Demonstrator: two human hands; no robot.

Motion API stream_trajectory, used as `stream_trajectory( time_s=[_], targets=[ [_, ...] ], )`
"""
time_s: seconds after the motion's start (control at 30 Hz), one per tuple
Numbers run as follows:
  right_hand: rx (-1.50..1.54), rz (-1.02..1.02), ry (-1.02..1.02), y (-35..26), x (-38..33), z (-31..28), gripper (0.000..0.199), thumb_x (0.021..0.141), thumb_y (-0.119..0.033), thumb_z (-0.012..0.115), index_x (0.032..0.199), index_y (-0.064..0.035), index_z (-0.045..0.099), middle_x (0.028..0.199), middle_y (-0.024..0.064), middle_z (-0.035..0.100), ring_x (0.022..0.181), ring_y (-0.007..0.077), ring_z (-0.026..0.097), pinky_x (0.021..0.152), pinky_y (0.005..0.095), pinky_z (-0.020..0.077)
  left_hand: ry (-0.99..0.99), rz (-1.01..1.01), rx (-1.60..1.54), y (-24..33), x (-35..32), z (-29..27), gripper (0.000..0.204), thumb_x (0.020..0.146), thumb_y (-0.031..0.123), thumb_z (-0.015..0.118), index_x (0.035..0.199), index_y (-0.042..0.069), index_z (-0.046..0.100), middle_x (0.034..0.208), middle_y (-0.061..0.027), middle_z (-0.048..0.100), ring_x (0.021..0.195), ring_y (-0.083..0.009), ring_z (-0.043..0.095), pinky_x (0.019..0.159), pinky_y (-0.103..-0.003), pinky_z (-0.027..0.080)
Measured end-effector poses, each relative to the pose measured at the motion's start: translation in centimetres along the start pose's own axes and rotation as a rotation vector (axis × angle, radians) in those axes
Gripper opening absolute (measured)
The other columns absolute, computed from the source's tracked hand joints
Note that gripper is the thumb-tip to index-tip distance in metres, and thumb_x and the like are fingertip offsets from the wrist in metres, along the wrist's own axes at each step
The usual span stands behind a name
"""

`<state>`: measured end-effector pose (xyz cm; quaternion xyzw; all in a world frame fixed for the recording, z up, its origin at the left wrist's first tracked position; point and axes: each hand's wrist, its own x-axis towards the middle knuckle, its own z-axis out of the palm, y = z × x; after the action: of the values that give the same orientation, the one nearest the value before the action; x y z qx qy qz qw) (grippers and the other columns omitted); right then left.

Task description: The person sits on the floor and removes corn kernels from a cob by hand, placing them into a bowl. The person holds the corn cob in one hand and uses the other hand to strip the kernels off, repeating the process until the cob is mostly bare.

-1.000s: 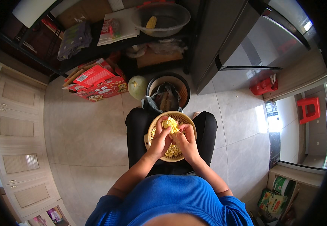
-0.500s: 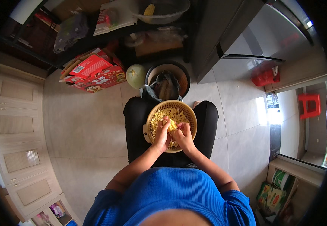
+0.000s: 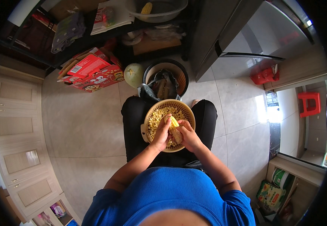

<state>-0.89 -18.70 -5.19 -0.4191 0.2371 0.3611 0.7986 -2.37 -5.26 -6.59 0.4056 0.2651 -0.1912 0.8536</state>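
A corn cob (image 3: 174,123) is between my two hands, its upper part still yellow with kernels and its lower part bare and brownish. My left hand (image 3: 162,132) is wrapped round its left side. On the right side, the bent fingers of my right hand (image 3: 187,135) press against the cob. Both hands are over a yellow plastic basket (image 3: 145,132) on my lap, between my knees. Loose corn kernels (image 3: 159,115) cover the bottom of the basket.
Beyond the basket stands a round bin (image 3: 186,77) with a dark bag and bare cobs inside. Beside it are a pale green melon (image 3: 133,74) and red cartons (image 3: 99,75). A clear bowl (image 3: 163,16) with a corn cob sits on the shelf. A grey refrigerator (image 3: 253,41) is at right.
The cob has turned more upright in my hands, and its bare lower part now shows. My right hand has shifted slightly to the right, away from my left.
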Motion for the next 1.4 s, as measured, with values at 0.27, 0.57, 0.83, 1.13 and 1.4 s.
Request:
stream_trajectory(
  time_s=[0.27, 0.57, 0.83, 1.13, 1.4],
  targets=[
    [-0.042, -0.128, -0.002, 0.7, -0.3, 1.2, 0.029, 0.091, -0.01, 0.041, 0.119, -0.012, 0.038, 0.11, 0.0081, 0.045, 0.097, 0.0191, 0.053, 0.076, 0.03, 0.0492, 0.009, 0.217, 0.047, -0.3, 0.6, 0.9, 0.042, 0.097, 0.036, 0.039, 0.131, 0.012, 0.039, 0.122, -0.006, 0.045, 0.111, -0.0152, 0.044, 0.095, -0.031, 0.037],
    [-0.026, -0.165, -0.036, 0.9, -0.2, 1.2, 0.031, 0.094, -0.008, 0.04, 0.124, -0.0133, 0.034, 0.11, 0.0077, 0.048, 0.101, 0.0174, 0.052, 0.08, 0.0289, 0.0472, 0.0, 0.243, 0.069, 0.4, 0.2, 1.4, 0.039, 0.098, 0.033, 0.037, 0.128, 0.008, 0.04, 0.119, -0.0069, 0.045, 0.109, -0.0156, 0.045, 0.094, -0.029, 0.037],
    [0.022, -0.113, -0.15, -0.2, -0.9, 1.4, 0.034, 0.094, -0.009, 0.045, 0.124, -0.0161, 0.032, 0.113, 0.009, 0.05, 0.105, 0.0202, 0.052, 0.083, 0.033, 0.0472, -0.023, 0.23, 0.009, 0.6, 0.5, 1.1, 0.036, 0.098, 0.034, 0.038, 0.125, 0.011, 0.042, 0.113, -0.0045, 0.048, 0.103, -0.0134, 0.048, 0.089, -0.028, 0.04],
    [0.063, -0.142, -0.184, -0.6, -1.1, 1.5, 0.036, 0.091, -0.003, 0.044, 0.124, -0.0135, 0.034, 0.116, 0.0093, 0.047, 0.107, 0.0208, 0.051, 0.085, 0.0337, 0.0464, -0.056, 0.24, 0.003, 1.2, 0.2, 1.6, 0.036, 0.097, 0.034, 0.039, 0.124, 0.01, 0.042, 0.112, -0.0044, 0.048, 0.104, -0.0131, 0.047, 0.091, -0.028, 0.039],
    [0.146, -0.102, -0.049, -0.4, -0.4, 1.9, 0.041, 0.086, -0.004, 0.046, 0.124, -0.0107, 0.036, 0.112, 0.0085, 0.047, 0.102, 0.0198, 0.052, 0.081, 0.0298, 0.0475, -0.003, 0.238, 0.062, 1.1, 0.2, 1.9, 0.038, 0.098, 0.033, 0.039, 0.126, 0.008, 0.041, 0.115, -0.0066, 0.046, 0.106, -0.0143, 0.045, 0.092, -0.028, 0.038]
  ],
)
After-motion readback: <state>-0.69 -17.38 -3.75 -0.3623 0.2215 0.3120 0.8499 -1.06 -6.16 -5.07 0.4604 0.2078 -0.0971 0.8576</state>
